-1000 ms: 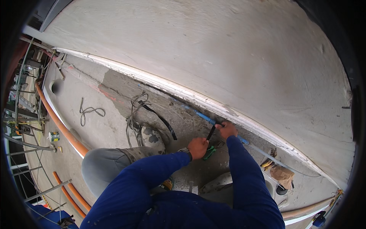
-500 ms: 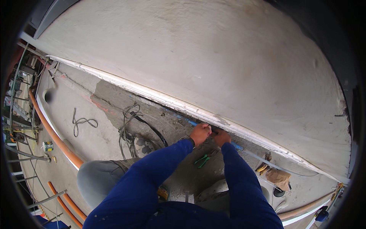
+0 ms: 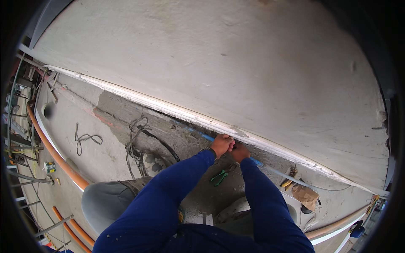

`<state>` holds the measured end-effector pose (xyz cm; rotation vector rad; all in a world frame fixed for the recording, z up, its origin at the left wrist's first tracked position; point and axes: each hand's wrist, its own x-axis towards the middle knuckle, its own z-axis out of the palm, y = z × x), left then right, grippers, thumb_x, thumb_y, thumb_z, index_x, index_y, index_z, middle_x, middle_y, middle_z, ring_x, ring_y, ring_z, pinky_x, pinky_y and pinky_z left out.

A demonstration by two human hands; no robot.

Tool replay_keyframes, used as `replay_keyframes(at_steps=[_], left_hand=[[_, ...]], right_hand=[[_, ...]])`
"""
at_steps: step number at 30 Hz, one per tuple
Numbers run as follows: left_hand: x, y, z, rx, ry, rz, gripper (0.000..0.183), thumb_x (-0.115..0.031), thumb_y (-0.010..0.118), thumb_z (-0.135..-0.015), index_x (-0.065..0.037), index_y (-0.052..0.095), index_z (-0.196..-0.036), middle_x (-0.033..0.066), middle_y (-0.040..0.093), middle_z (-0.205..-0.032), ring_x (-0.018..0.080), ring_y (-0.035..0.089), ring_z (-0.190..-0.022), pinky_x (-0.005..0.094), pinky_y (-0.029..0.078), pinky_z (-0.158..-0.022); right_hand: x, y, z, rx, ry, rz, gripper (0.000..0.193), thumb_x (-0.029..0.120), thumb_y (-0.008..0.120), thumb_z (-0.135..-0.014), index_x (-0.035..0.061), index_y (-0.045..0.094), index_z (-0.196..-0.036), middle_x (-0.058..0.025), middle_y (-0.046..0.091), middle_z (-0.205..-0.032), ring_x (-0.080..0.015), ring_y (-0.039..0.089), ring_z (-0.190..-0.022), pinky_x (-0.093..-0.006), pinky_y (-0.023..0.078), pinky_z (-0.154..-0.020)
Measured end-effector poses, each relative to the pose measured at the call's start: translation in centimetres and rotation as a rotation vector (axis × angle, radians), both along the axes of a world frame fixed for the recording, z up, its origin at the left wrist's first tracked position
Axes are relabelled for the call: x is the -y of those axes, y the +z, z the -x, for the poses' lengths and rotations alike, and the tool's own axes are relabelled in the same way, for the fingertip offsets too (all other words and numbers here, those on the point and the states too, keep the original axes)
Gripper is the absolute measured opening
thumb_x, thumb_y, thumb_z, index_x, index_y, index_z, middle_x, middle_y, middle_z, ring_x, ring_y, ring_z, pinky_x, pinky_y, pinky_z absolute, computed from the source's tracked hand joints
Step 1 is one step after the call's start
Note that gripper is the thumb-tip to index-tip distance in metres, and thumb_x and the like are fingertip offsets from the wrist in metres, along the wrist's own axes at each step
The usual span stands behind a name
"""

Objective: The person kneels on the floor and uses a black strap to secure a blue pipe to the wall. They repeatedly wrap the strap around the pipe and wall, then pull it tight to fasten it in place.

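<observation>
My left hand is closed, fingers curled, over the line of a blue pipe at the foot of the wall. Right beside it, almost touching, my right hand is closed too, knuckles up. Whatever the fingers grip is hidden by the hands. The blue pipe emerges again past my right hand and meets a thin grey hose. On the rough concrete just below my hands lie pliers with green handles.
A white ledge runs along the wall. Tangled cord lies left of my arms. Right of them are a yellow-handled tool and a brown paper bag. An orange pipe curves along the left edge.
My two hands have drawn slightly closer together, still closed at the same spot. The whole view has shifted a little; pliers, cord and bag lie where they were.
</observation>
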<state>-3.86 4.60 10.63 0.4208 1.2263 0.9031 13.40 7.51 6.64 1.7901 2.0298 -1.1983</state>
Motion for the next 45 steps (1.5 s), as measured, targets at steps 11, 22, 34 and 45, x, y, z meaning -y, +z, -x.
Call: replay_keyframes(at_steps=[11,22,34,45], left_hand=[[0.5,-0.8,2.3,-0.467,-0.328,-0.224,0.025,-0.022,0.066,-0.1,-0.001,0.077,-0.091,0.0097,0.074,-0.08,0.0181,0.07,-0.077,0.0363,0.054,-0.071],[4.6,1.8,2.1,-0.392,-0.282,-0.084,0.027,-0.025,0.064,-0.098,-0.002,0.077,-0.09,0.0122,0.07,-0.08,0.0215,0.063,-0.077,0.0385,0.049,-0.074],[7.7,4.8,2.3,-0.551,-0.404,-0.164,0.028,-0.024,0.061,-0.1,-0.001,0.075,-0.092,0.0163,0.071,-0.084,0.0243,0.066,-0.077,0.0413,0.05,-0.075],[13.6,3.9,0.1,-0.699,-0.601,-0.176,0.025,-0.024,0.06,-0.1,-0.003,0.072,-0.096,0.023,0.07,-0.087,0.0429,0.069,-0.083,0.0515,0.05,-0.076]], right_hand=[[0.3,4.1,2.2,0.113,-0.064,-0.108,0.042,0.052,0.072,-0.088,0.0198,0.082,-0.112,-0.0168,0.078,-0.115,-0.0387,0.073,-0.113,-0.05,0.055,-0.099],[0.4,3.4,1.1,0.095,0.021,-0.13,0.048,0.052,0.076,-0.087,0.0187,0.079,-0.122,-0.0151,0.075,-0.126,-0.0374,0.07,-0.118,-0.0493,0.055,-0.102],[0.4,2.8,0.2,-0.03,0.04,-0.077,0.05,0.049,0.076,-0.091,0.0151,0.076,-0.128,-0.0167,0.071,-0.134,-0.0371,0.066,-0.126,-0.0504,0.05,-0.109],[0.2,3.7,0.7,0.024,0.068,-0.072,0.049,0.049,0.076,-0.093,0.0154,0.076,-0.129,-0.0147,0.073,-0.131,-0.0348,0.067,-0.125,-0.05,0.049,-0.11]])
